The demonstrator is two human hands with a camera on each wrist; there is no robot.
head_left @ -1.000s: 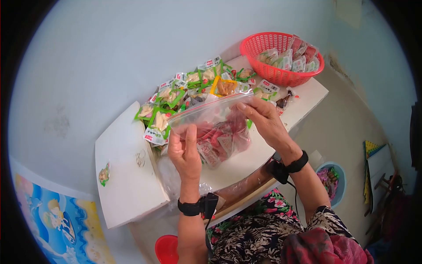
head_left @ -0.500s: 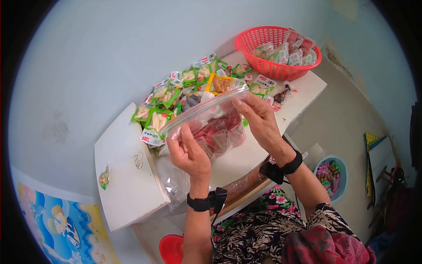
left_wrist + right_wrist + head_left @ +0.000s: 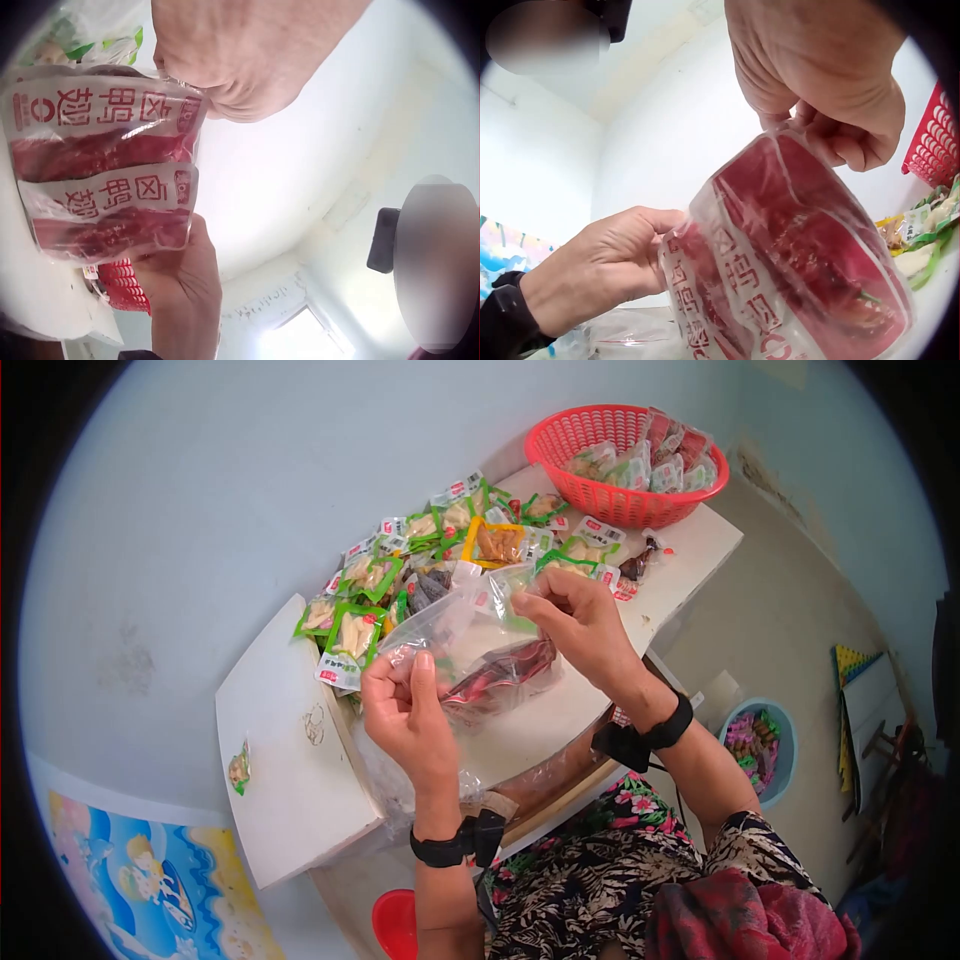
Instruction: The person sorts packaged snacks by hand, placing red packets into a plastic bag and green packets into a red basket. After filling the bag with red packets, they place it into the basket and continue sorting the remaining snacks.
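Note:
A clear zip bag [image 3: 440,625] with red-and-white packets [image 3: 500,670] inside hangs between both hands above the table. The left hand [image 3: 412,715] pinches its left top corner between thumb and fingers; the right hand [image 3: 583,625] pinches the opposite corner. Two packets [image 3: 105,180] with red print lie one over the other in the left wrist view. From the right wrist view, the right hand [image 3: 825,82] grips the bag's upper edge and the left hand [image 3: 607,262] holds its far side, beside the red packet [image 3: 795,247].
Behind the bag lies a pile of green-edged food packets [image 3: 365,575]. A red basket [image 3: 620,500] with packets stands at the back right. One small packet [image 3: 239,768] lies on the left board. On the floor are a blue basin [image 3: 775,750] and a red container [image 3: 396,922].
Both hands have kept hold of the bag while its top edge tilted, and the red packets now appear flatter and seen more edge-on. The head view has shifted slightly.

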